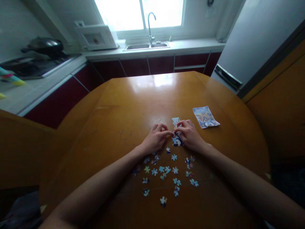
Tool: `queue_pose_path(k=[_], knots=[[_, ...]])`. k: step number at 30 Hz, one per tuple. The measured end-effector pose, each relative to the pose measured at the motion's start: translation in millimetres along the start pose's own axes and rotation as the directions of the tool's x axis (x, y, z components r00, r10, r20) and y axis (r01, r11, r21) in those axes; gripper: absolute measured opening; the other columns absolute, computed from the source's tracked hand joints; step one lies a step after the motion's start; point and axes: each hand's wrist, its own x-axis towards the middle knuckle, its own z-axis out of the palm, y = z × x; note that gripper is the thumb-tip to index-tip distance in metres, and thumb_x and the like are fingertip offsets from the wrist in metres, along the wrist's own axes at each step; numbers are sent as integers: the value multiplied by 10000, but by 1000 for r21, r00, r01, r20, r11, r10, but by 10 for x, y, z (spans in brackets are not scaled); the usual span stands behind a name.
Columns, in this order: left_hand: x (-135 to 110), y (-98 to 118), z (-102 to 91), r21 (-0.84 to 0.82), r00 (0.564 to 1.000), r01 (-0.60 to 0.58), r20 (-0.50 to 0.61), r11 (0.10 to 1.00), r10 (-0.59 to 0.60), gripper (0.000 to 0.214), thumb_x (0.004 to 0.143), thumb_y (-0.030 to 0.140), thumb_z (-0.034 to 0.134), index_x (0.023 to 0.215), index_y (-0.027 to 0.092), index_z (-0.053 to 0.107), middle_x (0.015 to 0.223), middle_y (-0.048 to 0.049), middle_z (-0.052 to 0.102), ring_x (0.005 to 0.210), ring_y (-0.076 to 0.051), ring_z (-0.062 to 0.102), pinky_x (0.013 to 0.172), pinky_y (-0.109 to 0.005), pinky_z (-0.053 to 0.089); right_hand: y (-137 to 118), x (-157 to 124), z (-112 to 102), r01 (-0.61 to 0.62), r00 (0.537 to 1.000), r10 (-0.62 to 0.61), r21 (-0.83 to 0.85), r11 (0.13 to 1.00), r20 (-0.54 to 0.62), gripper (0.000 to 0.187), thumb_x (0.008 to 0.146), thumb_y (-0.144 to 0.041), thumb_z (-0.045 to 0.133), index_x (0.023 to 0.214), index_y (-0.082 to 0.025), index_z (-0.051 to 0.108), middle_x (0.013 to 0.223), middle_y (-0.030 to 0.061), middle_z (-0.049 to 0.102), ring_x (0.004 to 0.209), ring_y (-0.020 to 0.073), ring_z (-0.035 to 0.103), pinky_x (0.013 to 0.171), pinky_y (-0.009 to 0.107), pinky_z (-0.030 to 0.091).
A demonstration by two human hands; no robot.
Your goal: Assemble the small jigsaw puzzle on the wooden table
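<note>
Jigsaw (pixel 178 142), partly joined into a narrow upright strip, lies on the worktop (pixel 119 111) in the head view, between and under the person's two hands. The left hand (pixel 156 139) reaches in from one side, its fingertips meeting at the strip's left edge; the right hand (pixel 191 136) lies over the strip's right side, its fingers bent towards the same spot. Whether either grip pinches a piece cannot be told, as the fingers hide the contact.

Loose pieces (pixel 175 170) are scattered nearer the person, between the forearms, most apart from one another and a few touching. One small blue-and-white piece (pixel 168 150) sits just below the strip's lower left corner. Beyond the right hand lies a printed sheet (pixel 206 117), slightly creased and apart from the strip.

The step in hand looks like fitting or pressing a piece into the left edge. The next move seems to call for lining up tab and socket, then light downward pressure while the right hand steadies the strip, lest joined pieces slip apart.
</note>
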Motion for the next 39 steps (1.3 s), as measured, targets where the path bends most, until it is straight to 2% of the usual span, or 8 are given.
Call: queue_pose_path(k=[5,15,21,24,27,30,34,39], knots=[[0,15,-23,-22,1000,17,1,1000,-17,386,918,52,531,1173,297,687,1131,-59,548,1043,-221,452,994,-447,457,1,2,-1,-6,1000,6,-10,1000,7,280,908,-100,530,961,-251,760,1177,99,616,1140,286,465,960,482,423],[1,27,-12,49,1000,-7,23,999,6,326,950,112,524,1170,304,669,1125,-60,537,1063,-232,441,1013,-452,452,-47,-2,-9,-35,999,35,6,999,14,310,861,-38,537,957,-242,751,1175,93,626,1140,281,468,965,477,413],[0,56,-35,68,998,20,61,997,-24,362,943,110,509,1220,310,628,1159,-66,500,1105,-245,423,1035,-469,442,-218,-25,-241,-29,995,35,63,998,-98,258,879,-75,562,987,-233,735,1101,91,652,1095,266,519,947,459,442],[-4,42,-45,16,998,42,53,999,-43,377,939,103,497,1231,315,607,1183,-60,475,1133,-241,421,1055,-478,427,-292,-184,-437,-7,999,4,80,997,42,218,894,-92,576,969,-233,724,980,70,665,955,224,579,858,384,482],[-8,7,-34,-41,997,80,-16,996,-81,379,934,83,475,1229,289,592,1189,-60,456,1171,-237,414,1080,-475,403,-348,-467,-564,-53,979,55,-20,998,197,203,911,-103,561,900,-225,722,921,68,664,860,205,598,768,346,479],[-5,-16,-17,-61,994,96,-43,994,-98,373,935,80,459,1228,274,584,1196,-60,461,1183,-233,413,1083,-463,393,-385,-736,-595,-90,952,114,-96,991,285,206,911,-100,552,890,-220,718,922,69,660,831,199,605,731,332,465],[7,-13,-16,-67,991,115,-64,991,-119,335,943,82,444,1188,251,597,1166,-59,490,1152,-230,425,1063,-454,402,-386,-892,-562,-120,941,141,-86,989,308,202,922,-116,536,906,-222,707,949,66,656,851,200,618,741,328,467],[9,6,-24,-54,990,117,-68,992,-120,302,952,94,446,1143,248,623,1138,-58,496,1130,-231,422,1052,-458,413,-369,-890,-560,-146,948,155,-52,988,279,185,880,-84,546,869,-218,672,930,58,661,827,191,622,720,310,462]])
